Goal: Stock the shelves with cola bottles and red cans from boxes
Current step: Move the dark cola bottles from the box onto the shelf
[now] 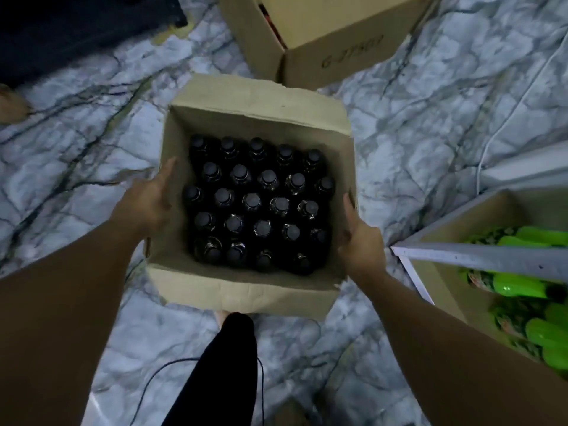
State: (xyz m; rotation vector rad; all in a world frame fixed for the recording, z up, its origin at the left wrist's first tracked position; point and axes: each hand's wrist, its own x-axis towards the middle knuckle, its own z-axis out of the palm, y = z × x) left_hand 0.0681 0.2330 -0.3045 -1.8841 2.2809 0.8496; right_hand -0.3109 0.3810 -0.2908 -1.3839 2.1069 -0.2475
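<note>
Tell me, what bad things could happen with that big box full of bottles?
The box is packed with upright cola bottles, so it is probably heavy. The left hand and right hand only press its side walls, so it could slip or the bottom could sag if lifted. A thin black cable lies on the floor by the person's leg, and might trip them.

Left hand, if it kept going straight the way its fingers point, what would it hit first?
Probably the left wall of the cardboard box: the left hand points along it, already almost touching. Depth is unclear.
</note>
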